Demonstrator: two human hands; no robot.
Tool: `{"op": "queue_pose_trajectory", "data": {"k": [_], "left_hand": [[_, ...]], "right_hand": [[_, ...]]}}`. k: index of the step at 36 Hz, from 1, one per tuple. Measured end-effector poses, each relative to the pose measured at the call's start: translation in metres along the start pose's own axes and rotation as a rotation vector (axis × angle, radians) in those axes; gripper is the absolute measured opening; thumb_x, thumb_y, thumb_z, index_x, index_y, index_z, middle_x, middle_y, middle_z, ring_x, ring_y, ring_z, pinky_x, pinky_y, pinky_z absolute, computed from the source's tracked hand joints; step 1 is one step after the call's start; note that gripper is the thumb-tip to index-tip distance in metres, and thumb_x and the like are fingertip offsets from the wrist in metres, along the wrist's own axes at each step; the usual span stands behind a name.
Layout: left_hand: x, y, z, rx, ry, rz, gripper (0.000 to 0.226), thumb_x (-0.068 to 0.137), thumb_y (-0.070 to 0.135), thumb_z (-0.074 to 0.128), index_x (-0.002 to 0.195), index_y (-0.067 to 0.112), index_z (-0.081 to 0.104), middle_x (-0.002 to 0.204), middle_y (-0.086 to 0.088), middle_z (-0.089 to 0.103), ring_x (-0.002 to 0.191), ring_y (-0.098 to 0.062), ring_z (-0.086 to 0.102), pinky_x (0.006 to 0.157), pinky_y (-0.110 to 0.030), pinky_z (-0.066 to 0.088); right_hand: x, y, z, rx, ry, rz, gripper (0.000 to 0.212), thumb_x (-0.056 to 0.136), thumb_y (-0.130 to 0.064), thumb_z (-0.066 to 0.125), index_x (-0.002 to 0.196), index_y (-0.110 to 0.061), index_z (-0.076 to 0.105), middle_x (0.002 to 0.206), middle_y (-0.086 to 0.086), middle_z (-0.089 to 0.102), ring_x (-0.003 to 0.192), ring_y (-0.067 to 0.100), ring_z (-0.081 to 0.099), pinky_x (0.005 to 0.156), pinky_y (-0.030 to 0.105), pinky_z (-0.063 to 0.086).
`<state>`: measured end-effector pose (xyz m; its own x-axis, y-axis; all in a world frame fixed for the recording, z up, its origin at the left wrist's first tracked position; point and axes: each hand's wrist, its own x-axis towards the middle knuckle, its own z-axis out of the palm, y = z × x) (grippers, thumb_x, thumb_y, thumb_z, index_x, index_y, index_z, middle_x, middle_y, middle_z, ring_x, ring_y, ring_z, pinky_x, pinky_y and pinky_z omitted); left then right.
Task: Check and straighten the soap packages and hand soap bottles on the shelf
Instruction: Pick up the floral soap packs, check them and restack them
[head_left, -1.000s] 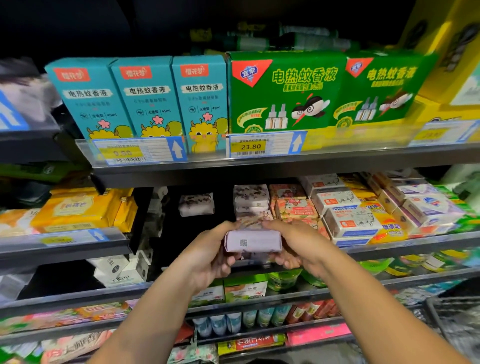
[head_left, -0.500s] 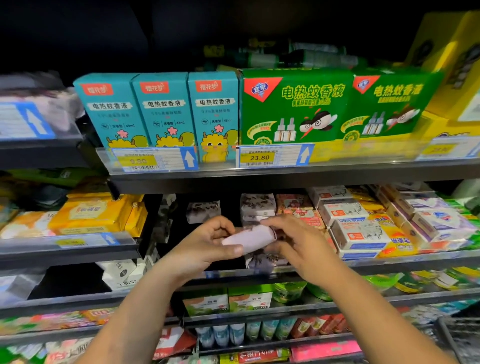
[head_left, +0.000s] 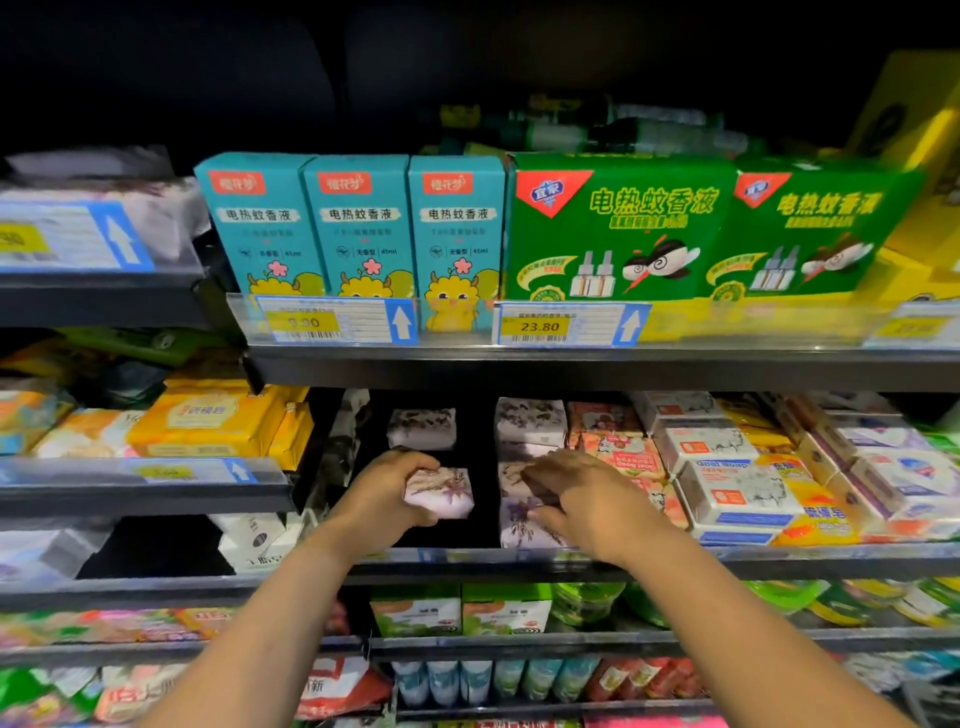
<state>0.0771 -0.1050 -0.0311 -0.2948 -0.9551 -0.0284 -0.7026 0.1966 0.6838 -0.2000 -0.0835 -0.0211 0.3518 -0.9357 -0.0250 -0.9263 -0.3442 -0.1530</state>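
My left hand (head_left: 388, 487) grips a pale lilac soap package (head_left: 444, 493) with a flower print, holding it over the dark gap on the middle shelf (head_left: 467, 557). Another soap of the same kind (head_left: 422, 427) lies further back in that gap. My right hand (head_left: 582, 493) reaches into the neighbouring stack of lilac soaps (head_left: 530, 421), its fingers curled on the front package (head_left: 519, 525) of the stack. Whether it grips or only touches that package is unclear.
Orange floral soaps (head_left: 613, 447) and white boxed soaps (head_left: 737, 499) fill the shelf to the right. Yellow soap packs (head_left: 218, 426) sit on the left shelf. Teal boxes (head_left: 358, 228) and green boxes (head_left: 613, 228) stand on the shelf above. More goods line the lower shelves.
Both hands held one lilac soap package in front of the shelf. Now the left hand alone has carried it into the gap, and the right hand has moved to the stack beside it.
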Motion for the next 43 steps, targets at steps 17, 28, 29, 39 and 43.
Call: {"op": "queue_pose_trajectory", "data": {"k": [17, 28, 29, 39, 43], "left_hand": [[0.013, -0.026, 0.001, 0.273, 0.216, 0.053, 0.049, 0.069, 0.024, 0.059, 0.115, 0.032, 0.073, 0.121, 0.000, 0.067, 0.104, -0.034, 0.064, 0.085, -0.039, 0.046], [0.005, -0.026, 0.020, 0.354, 0.124, -0.039, 0.064, 0.085, 0.037, 0.071, 0.143, 0.024, 0.049, 0.142, -0.009, 0.043, 0.128, -0.036, 0.038, 0.106, -0.044, 0.037], [0.003, -0.026, 0.021, 0.348, 0.141, -0.032, 0.065, 0.086, 0.037, 0.072, 0.144, 0.025, 0.048, 0.142, -0.008, 0.042, 0.128, -0.036, 0.037, 0.105, -0.045, 0.039], [-0.012, -0.022, 0.025, 0.274, 0.144, -0.051, 0.074, 0.081, 0.059, 0.038, 0.147, 0.028, 0.043, 0.150, -0.007, 0.037, 0.137, -0.032, 0.027, 0.109, -0.040, 0.032], [-0.013, -0.017, 0.025, 0.297, 0.170, -0.049, 0.080, 0.077, 0.063, 0.031, 0.147, 0.027, 0.045, 0.149, -0.006, 0.038, 0.136, -0.031, 0.028, 0.109, -0.039, 0.031]], "right_hand": [[0.007, -0.003, 0.000, -0.031, -0.112, 0.031, 0.049, 0.097, -0.058, 0.048, 0.143, -0.040, 0.046, 0.160, -0.004, 0.032, 0.147, 0.017, 0.027, 0.117, 0.058, -0.001], [0.031, 0.012, -0.016, 0.050, 0.105, 0.056, 0.025, 0.093, -0.040, 0.060, 0.113, -0.028, 0.069, 0.116, 0.003, 0.069, 0.117, 0.028, 0.058, 0.091, 0.036, 0.043], [0.034, 0.014, -0.016, 0.079, 0.138, 0.086, 0.024, 0.092, -0.036, 0.062, 0.113, -0.025, 0.069, 0.119, 0.008, 0.068, 0.119, 0.031, 0.057, 0.091, 0.035, 0.044], [0.053, 0.028, -0.008, 0.265, 0.125, 0.218, 0.072, 0.090, -0.039, 0.070, 0.150, -0.016, 0.037, 0.145, 0.017, 0.049, 0.131, 0.039, 0.043, 0.102, 0.037, 0.040], [0.056, 0.034, -0.004, 0.285, 0.206, 0.223, 0.059, 0.083, -0.039, 0.077, 0.132, -0.014, 0.055, 0.127, 0.015, 0.052, 0.119, 0.038, 0.049, 0.094, 0.037, 0.040]]}}
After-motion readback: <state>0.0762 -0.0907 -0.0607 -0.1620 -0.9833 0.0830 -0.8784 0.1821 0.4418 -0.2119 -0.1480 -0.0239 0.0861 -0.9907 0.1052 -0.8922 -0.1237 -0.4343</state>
